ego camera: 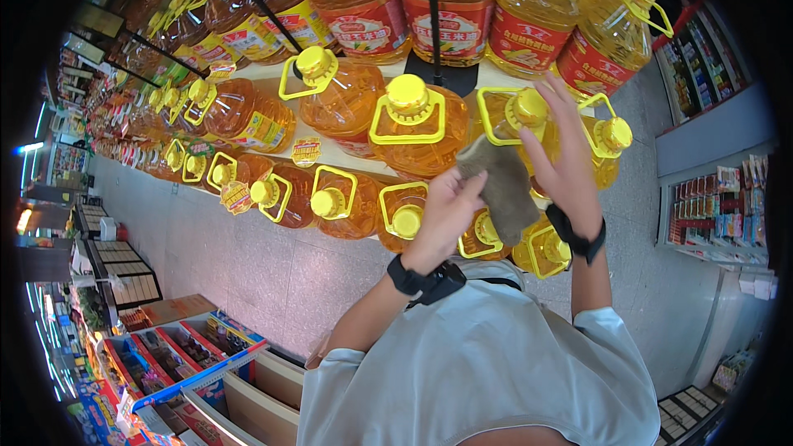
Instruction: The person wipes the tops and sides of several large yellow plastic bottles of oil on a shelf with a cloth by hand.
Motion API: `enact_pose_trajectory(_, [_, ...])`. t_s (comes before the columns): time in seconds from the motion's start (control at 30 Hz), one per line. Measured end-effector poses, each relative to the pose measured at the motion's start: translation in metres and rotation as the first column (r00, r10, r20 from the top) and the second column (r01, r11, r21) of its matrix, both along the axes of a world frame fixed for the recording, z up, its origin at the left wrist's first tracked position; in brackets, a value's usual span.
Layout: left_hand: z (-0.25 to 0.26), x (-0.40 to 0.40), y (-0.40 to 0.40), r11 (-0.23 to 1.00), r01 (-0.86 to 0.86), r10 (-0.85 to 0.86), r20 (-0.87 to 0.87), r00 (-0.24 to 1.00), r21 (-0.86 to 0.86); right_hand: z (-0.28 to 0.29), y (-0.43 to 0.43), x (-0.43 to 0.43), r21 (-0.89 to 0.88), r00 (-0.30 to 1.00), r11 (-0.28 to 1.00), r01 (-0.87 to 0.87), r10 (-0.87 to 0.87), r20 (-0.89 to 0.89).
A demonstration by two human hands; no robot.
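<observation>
A grey-brown cloth (503,189) hangs from my left hand (447,214), pinched between thumb and fingers. My right hand (567,164) is raised with its fingers apart, just right of a yellow-capped cooking oil bottle (526,108). Whether its fingertips touch that cap or handle, I cannot tell. Left of the cloth stands another large oil bottle (418,124) with a square yellow handle. Below the hands, a front-row oil bottle (483,235) is partly covered by the cloth. A further bottle (610,136) stands at the right end, beside my right hand.
More oil bottles with red labels (449,12) fill the higher tier behind. Thin black sign posts (432,18) rise between the bottles. Grey tiled floor (272,279) lies below the display. A divided bin of packaged goods (179,353) stands lower left, and a stocked shelf (718,210) is at right.
</observation>
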State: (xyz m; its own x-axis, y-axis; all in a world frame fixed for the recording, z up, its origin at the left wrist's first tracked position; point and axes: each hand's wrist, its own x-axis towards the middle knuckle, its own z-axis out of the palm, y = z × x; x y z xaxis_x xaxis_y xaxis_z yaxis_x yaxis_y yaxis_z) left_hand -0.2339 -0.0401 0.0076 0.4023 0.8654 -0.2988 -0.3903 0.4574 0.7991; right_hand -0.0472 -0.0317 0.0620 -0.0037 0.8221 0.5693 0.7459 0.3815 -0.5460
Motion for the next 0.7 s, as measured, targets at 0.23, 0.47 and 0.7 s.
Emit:
enact_pose_trajectory(0.23, [0.077,0.008,-0.021,0.950,-0.017,-0.022,0.119,0.993,0.311,-0.029,-0.074,0.000,-0.073,0.838,0.983,-0.169,0.105,-0.536])
enact_pose_trajectory(0.47, [0.085,0.017,0.010,0.716,0.352,-0.219,-0.285,0.933,0.602,-0.041,-0.079,-0.020,-0.144,-0.079,0.941,-0.307,-0.176,-0.981])
enact_pose_trajectory(0.7, [0.090,-0.035,0.104,0.110,0.477,0.601,-0.441,0.667,0.872,-0.047,-0.072,0.001,0.134,-0.444,0.865,-0.484,-0.111,-0.889])
